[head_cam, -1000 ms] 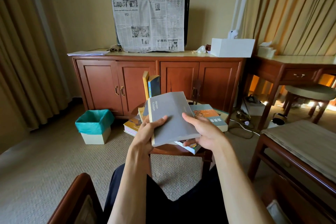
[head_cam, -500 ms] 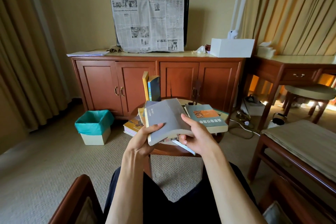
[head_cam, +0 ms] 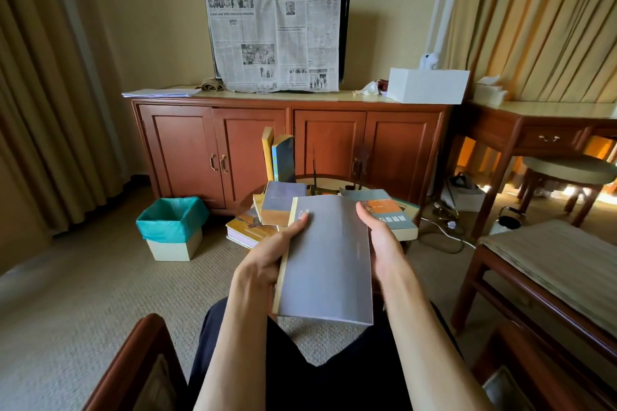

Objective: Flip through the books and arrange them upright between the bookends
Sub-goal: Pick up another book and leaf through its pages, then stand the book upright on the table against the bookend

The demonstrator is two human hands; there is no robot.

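A grey paperback (head_cam: 329, 260) is held closed over the person's lap, near the small round table (head_cam: 329, 179). The left hand (head_cam: 267, 260) grips its spine edge, thumb lying on the cover. The right hand (head_cam: 384, 240) clasps the opposite edge, thumb up and fingers hidden underneath. Beyond, two books (head_cam: 278, 157) stand upright at the table's far left by dark bookends (head_cam: 337, 173), with loose books (head_cam: 273, 207) lying flat around them.

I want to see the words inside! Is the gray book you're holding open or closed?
Closed. The gray book shows only its plain cover, with no pages spread. The left hand grips its spine edge, and the right hand holds the other side.
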